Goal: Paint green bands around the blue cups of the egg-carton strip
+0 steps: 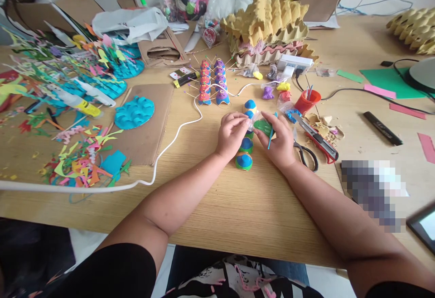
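My left hand (233, 136) pinches the clear plastic edge of a small bag. Inside that bag is a lump of green modelling clay (262, 127), held from the other side by my right hand (281, 141). A thin blue stick-like tool (271, 138) is also in my right hand, pointing downward. Beneath and between my hands runs a row of egg-carton cups, with blue tops and green lower parts on the near cup (244, 161) and the one behind it (246, 145). The farthest cup (250, 106) shows blue over bare tan carton. My hands partly hide the middle of the row.
Red and purple carton caterpillars (205, 83) stand behind. To the right are a red cup (307, 102), box cutter (317, 139), scissors (307, 155) and clay packets. Paper scraps (90, 157), a blue carton piece (134, 112) and a white cable (178, 130) lie left; egg trays (265, 21) are stacked behind.
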